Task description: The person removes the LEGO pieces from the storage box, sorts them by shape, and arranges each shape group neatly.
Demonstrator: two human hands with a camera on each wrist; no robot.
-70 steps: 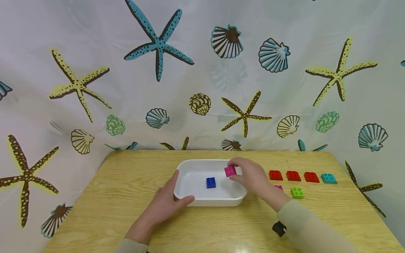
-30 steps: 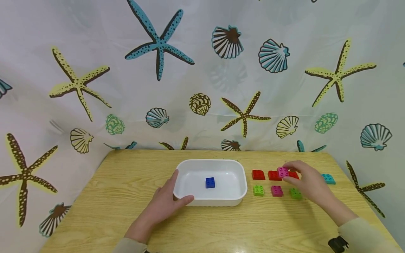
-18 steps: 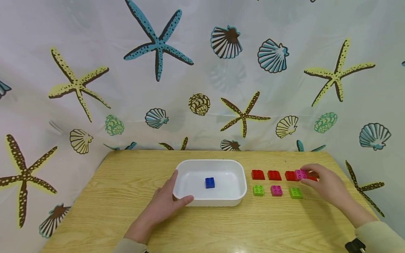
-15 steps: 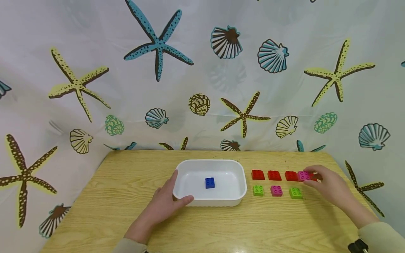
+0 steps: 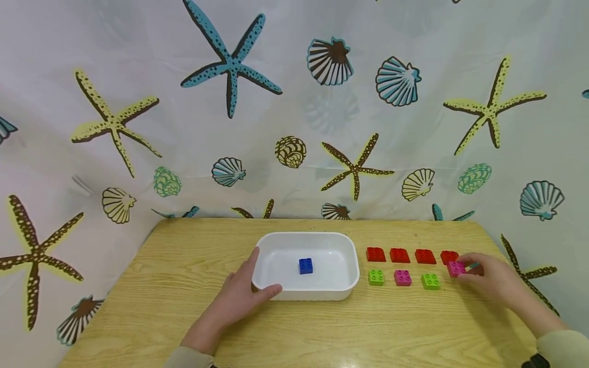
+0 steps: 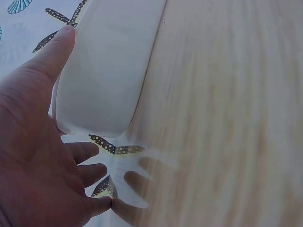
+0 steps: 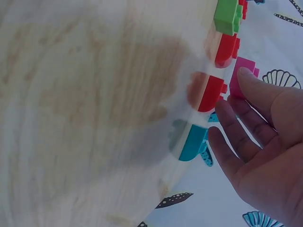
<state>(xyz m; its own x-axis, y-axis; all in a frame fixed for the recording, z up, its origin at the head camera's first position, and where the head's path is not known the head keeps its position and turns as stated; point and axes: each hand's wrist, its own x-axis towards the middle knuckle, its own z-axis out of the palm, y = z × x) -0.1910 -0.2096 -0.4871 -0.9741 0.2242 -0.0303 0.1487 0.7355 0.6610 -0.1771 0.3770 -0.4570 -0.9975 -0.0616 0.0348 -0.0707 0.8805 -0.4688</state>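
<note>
My right hand (image 5: 494, 281) pinches a magenta toy building brick (image 5: 457, 269) between thumb and fingertips, at the right end of the brick rows. In the right wrist view the same magenta brick (image 7: 235, 83) appears above the table, beside a red brick (image 7: 211, 94) and a teal brick (image 7: 192, 143). My left hand (image 5: 236, 294) rests at the near left corner of a white tray (image 5: 322, 295), thumb along its front wall and index finger along its left side. The left wrist view shows the other fingers relaxed. A blue brick (image 5: 306, 266) lies inside the tray.
Right of the tray, several red bricks (image 5: 399, 255) form a back row. In front lie a lime brick (image 5: 376, 277), a second magenta brick (image 5: 402, 277) and another lime brick (image 5: 430, 281). My right fingers partly hide the teal brick. A patterned curtain (image 5: 294, 194) hangs behind the wooden table (image 5: 340, 327).
My right hand has carried the magenta brick from over the tray rightward past the red row, then slightly nearer and lower. My left hand and the blue brick have stayed put.
</note>
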